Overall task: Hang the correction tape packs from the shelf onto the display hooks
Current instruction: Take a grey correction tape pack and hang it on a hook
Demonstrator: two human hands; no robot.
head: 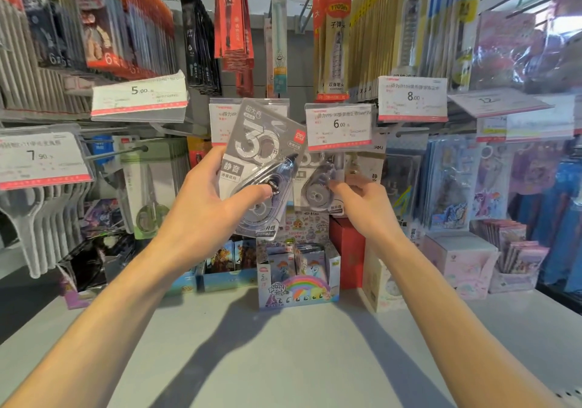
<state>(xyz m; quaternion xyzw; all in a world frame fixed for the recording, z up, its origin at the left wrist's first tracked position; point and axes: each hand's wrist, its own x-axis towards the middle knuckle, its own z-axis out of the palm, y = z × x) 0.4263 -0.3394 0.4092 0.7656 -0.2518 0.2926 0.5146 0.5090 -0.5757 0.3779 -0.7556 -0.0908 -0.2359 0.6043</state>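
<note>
My left hand (pixel 217 206) grips a grey correction tape pack (pixel 261 152), tilted to the right, thumb on its clear blister, in front of the display. My right hand (pixel 362 196) pinches the lower part of another correction tape pack (pixel 318 184) that hangs below the 6.00 price tag (pixel 340 125). More packs of the same kind hang behind it (pixel 368 168). The hook itself is hidden by the price tag.
A grey shelf (pixel 283 344) spreads below my arms. Boxes of cards (pixel 297 278) and a red box (pixel 346 250) stand at its back. Scissors packs (pixel 148 187) hang at left, sticker packs (pixel 450 181) at right, pen packs above.
</note>
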